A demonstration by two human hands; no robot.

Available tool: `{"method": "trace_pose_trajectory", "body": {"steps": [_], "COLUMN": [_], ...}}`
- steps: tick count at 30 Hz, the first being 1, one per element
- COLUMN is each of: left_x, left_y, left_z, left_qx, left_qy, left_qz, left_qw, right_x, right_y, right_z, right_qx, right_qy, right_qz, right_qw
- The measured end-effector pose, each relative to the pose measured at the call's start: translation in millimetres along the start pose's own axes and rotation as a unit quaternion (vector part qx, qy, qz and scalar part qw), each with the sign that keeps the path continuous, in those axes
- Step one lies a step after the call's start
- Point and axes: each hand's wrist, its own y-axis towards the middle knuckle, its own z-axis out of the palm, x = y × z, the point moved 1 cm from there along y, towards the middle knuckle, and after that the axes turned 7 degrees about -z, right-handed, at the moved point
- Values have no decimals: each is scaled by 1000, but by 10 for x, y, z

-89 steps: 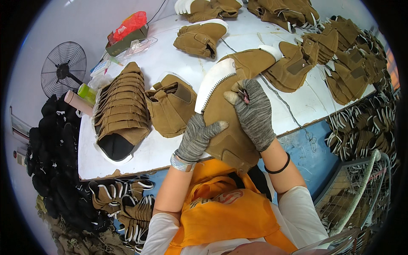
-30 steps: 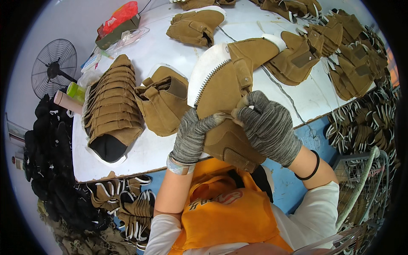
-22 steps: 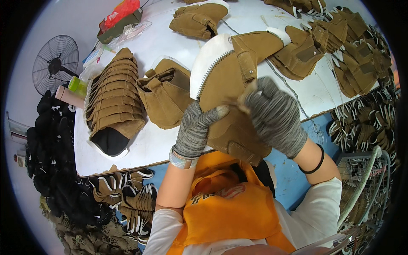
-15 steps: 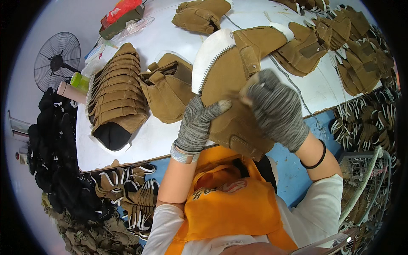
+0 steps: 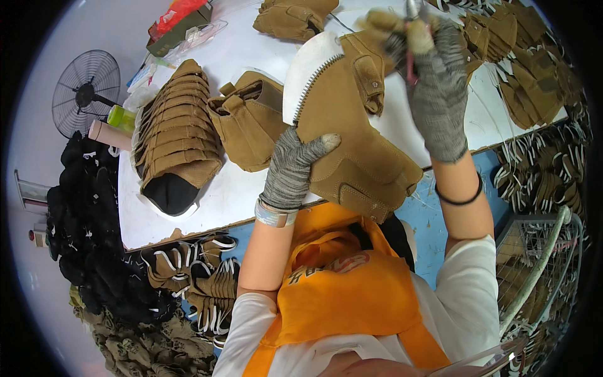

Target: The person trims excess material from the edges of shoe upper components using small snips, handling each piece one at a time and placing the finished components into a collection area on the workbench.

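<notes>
- The gloved left hand [image 5: 292,173] grips the tan suede boot upper with a white zip-edged lining [image 5: 352,125], held up over the near edge of the white desk [image 5: 220,188].
- The gloved right hand [image 5: 433,88] pinches a small red-handled tool [image 5: 411,63] at the upper's top.
- A stack of tan uppers [image 5: 176,135] lies near the desk's left edge.

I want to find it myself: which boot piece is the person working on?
Look at the big white table covered with tan boot pieces. Near its front edge, the gloved left hand holds up the boot upper. Unlike its neighbours lying flat or stacked, it is lifted and has a white zipper edge.
</notes>
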Motion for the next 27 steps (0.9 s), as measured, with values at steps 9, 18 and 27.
{"method": "trace_pose_trajectory", "body": {"steps": [9,18,27], "left_x": [19,41,-80], "left_y": [-31,-60,-91], "left_z": [-5,-46,-185], "left_qx": [8,45,2], "left_qy": [-10,-108,-31], "left_qz": [-21,-26,-16], "left_qw": [1000,993,999], "right_x": [-170,-271,-69], "right_y": [-2,-433,-480], "right_z": [-123,-271,-375], "right_qx": [-30,18,-36], "right_qy": [-507,-238,-280], "right_qz": [-258,183,238], "right_qw": [822,954,929]}}
